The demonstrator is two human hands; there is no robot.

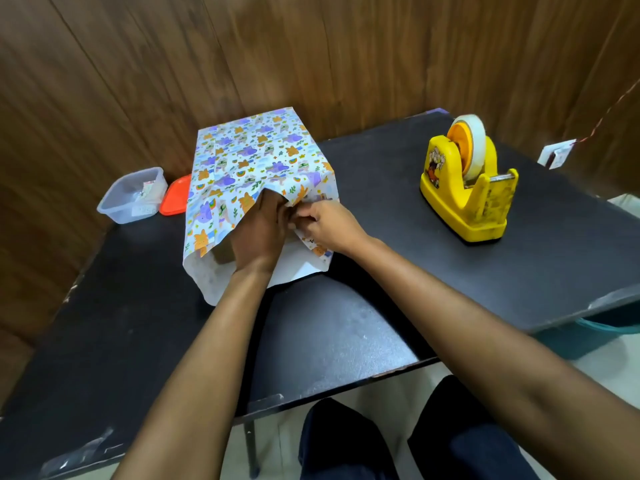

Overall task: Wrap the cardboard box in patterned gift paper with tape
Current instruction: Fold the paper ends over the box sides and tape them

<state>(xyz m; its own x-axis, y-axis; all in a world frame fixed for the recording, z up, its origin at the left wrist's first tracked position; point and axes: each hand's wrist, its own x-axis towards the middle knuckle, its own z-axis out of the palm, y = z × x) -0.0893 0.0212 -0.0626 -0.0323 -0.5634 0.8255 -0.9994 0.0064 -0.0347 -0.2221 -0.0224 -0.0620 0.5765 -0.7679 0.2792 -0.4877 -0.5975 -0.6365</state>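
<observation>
- One cardboard box (223, 252) sits at the far left-centre of a black table (346, 341), close to a wood-panelled wall. It is almost wholly covered by one sheet of gift paper (249, 157), and only a small brown patch of the box shows at the near end.
- The gift paper is white, printed with purple, orange and green cartoon shapes. Its plain white underside shows where it overhangs at the near end.
- The wrapped box lies with its long axis running away from the person toward the wall, with the far end angled slightly right. The near end faces the person and is not yet closed.
- Two bare hands meet at that near end.
- The left hand (258, 233) lies flat against the end of the box, back of the hand up and fingers pointing away. The fingertips are tucked under a paper flap.
- The right hand (329, 226) pinches the edge of the gift paper just beside the left hand, with its fingers curled.
- One yellow tape dispenser (467, 199) stands well to the right on the table and holds one roll of tape (474, 140).
- One clear plastic tub (131, 195) and one orange-red lid (175, 195) rest at the far left, just beside the box.
- Two knees in dark trousers show below the table edge.
</observation>
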